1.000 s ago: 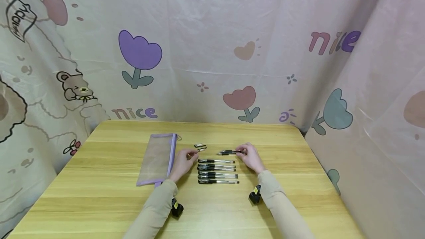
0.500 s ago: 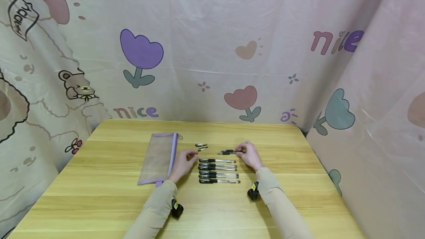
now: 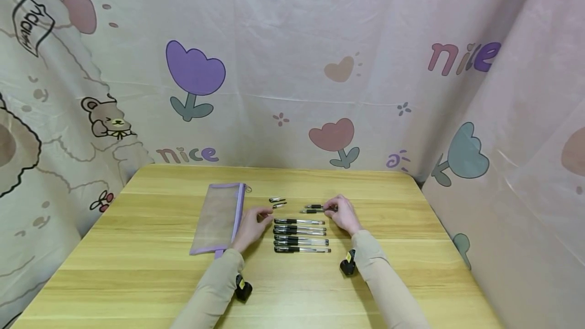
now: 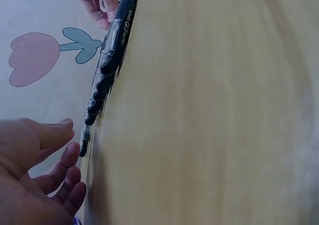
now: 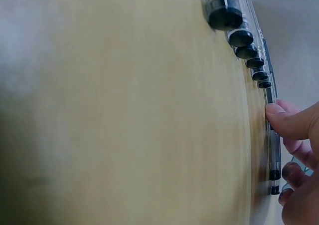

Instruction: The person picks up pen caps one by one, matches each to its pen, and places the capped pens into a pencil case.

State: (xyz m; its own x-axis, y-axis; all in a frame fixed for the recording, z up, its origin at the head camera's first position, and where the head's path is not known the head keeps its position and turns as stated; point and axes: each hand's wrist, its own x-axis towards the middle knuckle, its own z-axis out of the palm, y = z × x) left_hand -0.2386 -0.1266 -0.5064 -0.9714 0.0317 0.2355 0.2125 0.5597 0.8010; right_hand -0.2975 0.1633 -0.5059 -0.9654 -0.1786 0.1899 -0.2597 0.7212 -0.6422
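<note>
At the back of the table, my right hand (image 3: 345, 216) pinches an uncapped gel pen (image 3: 313, 211) between thumb and fingers. A second uncapped pen (image 3: 313, 206) lies right beside it, parallel, tips to the left; the hand hides parts of their rear ends. My left hand (image 3: 249, 228) holds nothing; its fingers are loosely bent, with a gap from thumb to forefinger in the left wrist view. Near its fingertips lie two black-and-clear pen caps (image 3: 280, 205). In front of both hands is a row of several capped black gel pens (image 3: 287, 250).
A mesh zip pouch (image 3: 216, 220) with purple edging lies flat to the left, partly behind my left hand. A printed curtain (image 3: 274, 85) hangs behind the wooden table (image 3: 137, 268) and along its sides.
The two uncapped pens, nearly overlapping earlier, now show a small gap between them by the right hand. The left hand has stayed by the caps. The view shifted slightly at first.
</note>
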